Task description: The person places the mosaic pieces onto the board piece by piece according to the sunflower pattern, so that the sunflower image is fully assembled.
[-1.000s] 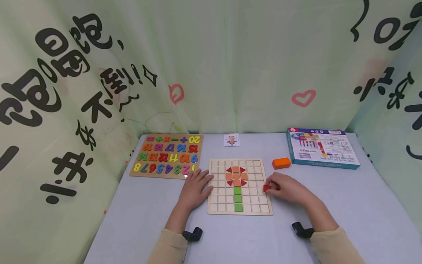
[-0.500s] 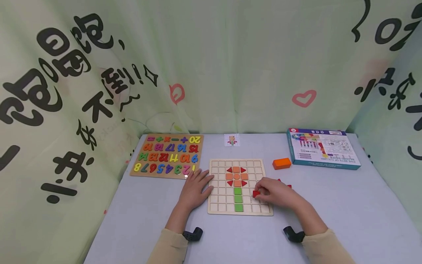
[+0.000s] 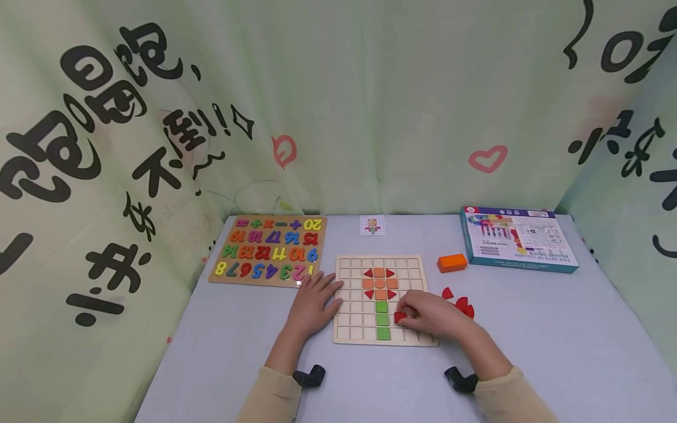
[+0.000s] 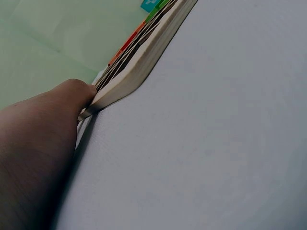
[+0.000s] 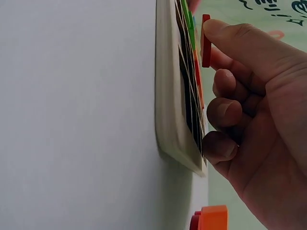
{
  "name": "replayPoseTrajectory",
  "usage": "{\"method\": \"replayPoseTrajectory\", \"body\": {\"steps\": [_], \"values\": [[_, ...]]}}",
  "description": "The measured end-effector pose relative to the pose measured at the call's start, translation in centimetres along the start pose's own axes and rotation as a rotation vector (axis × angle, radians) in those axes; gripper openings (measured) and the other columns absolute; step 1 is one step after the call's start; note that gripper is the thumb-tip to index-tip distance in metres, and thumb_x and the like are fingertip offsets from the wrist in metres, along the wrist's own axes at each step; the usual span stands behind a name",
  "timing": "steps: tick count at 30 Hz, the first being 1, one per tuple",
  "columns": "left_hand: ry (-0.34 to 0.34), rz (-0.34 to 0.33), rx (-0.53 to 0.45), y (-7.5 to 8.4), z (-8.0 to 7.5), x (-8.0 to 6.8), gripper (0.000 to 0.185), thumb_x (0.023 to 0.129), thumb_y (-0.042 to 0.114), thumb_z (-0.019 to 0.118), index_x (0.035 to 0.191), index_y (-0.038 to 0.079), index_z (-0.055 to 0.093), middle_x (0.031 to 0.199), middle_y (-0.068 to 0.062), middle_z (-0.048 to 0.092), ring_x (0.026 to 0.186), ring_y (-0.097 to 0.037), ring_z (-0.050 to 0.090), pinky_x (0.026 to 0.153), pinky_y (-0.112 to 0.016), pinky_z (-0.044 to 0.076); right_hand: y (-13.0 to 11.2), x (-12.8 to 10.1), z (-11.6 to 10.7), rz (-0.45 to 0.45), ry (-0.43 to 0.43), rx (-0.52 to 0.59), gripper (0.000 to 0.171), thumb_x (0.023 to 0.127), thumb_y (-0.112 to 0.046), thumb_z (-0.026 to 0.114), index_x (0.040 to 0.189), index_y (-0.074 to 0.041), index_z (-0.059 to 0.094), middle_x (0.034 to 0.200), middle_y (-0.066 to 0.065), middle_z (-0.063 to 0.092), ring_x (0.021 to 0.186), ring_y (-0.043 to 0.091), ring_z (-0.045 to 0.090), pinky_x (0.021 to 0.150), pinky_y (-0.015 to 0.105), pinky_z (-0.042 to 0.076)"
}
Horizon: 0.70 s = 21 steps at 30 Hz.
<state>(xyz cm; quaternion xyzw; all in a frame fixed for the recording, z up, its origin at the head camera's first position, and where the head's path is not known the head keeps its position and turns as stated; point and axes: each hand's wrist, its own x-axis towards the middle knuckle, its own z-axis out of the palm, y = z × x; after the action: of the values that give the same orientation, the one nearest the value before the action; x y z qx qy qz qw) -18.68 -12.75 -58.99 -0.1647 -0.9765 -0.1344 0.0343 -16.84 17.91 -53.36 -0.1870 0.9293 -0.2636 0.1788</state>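
A wooden grid board point(image 3: 349, 335) lies on the table, with orange, red and green tiles set in its cells. My left hand point(image 3: 313, 304) rests at the board's left edge, fingers straight; the left wrist view has its thumb touching the rim. Over the right part of the board, my right hand point(image 3: 435, 314) pinches a red tile point(image 3: 400, 318) between thumb and forefinger. In the right wrist view that red tile point(image 5: 206, 40) stands on edge, apart from the board's surface. Its other fingers are curled. Right of the board lie several loose red tiles point(image 3: 464, 306).
A number puzzle board point(image 3: 248, 277) stands at the back left. A small picture card point(image 3: 372, 224) lies behind the grid board. An orange block point(image 3: 452, 262) and a flat game box point(image 3: 520, 241) are at the back right. A curtain backs the table.
My right hand has moved left from the board's right edge towards the green column, carrying the red tile. The loose red tiles have come into view behind it. My left hand stays put.
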Motion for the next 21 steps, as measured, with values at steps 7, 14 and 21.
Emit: {"method": "replayPoseTrajectory", "body": {"steps": [7, 14, 21], "values": [[0.006, 0.002, 0.0, 0.05, -0.06, -0.05, 0.05, 0.096, 0.054, 0.051, 0.142, 0.035, 0.053, 0.155, 0.008, 0.043, 0.151, -0.022, 0.027, 0.126, -0.048, 0.016, -0.32, 0.29, 0.52, -0.003, 0.009, -0.039, 0.023, 0.08, -0.039, 0.08, 0.095, -0.031, 0.064, 0.073, -0.009, 0.052, 0.072, 0.006, 0.052, 0.059, 0.02, 0.046], [0.0, 0.0, -0.004, 0.08, -0.21, -0.03, 0.05, 0.096, 0.054, 0.051, 0.143, 0.034, 0.053, 0.155, 0.008, 0.043, 0.151, -0.022, 0.027, 0.126, -0.048, 0.015, -0.09, 0.62, 0.92, -0.017, 0.011, -0.071, 0.023, 0.081, -0.039, 0.079, 0.096, -0.033, 0.063, 0.075, -0.012, 0.052, 0.074, 0.005, 0.051, 0.06, 0.02, 0.046], [0.005, 0.004, -0.006, 0.1, -0.11, -0.07, 0.05, 0.096, 0.054, 0.051, 0.142, 0.034, 0.053, 0.155, 0.008, 0.044, 0.151, -0.022, 0.028, 0.126, -0.048, 0.016, 0.02, 0.53, 1.07, -0.018, 0.015, -0.074, 0.026, 0.08, -0.04, 0.08, 0.097, -0.034, 0.062, 0.076, -0.013, 0.052, 0.075, 0.005, 0.051, 0.061, 0.021, 0.046]]}}
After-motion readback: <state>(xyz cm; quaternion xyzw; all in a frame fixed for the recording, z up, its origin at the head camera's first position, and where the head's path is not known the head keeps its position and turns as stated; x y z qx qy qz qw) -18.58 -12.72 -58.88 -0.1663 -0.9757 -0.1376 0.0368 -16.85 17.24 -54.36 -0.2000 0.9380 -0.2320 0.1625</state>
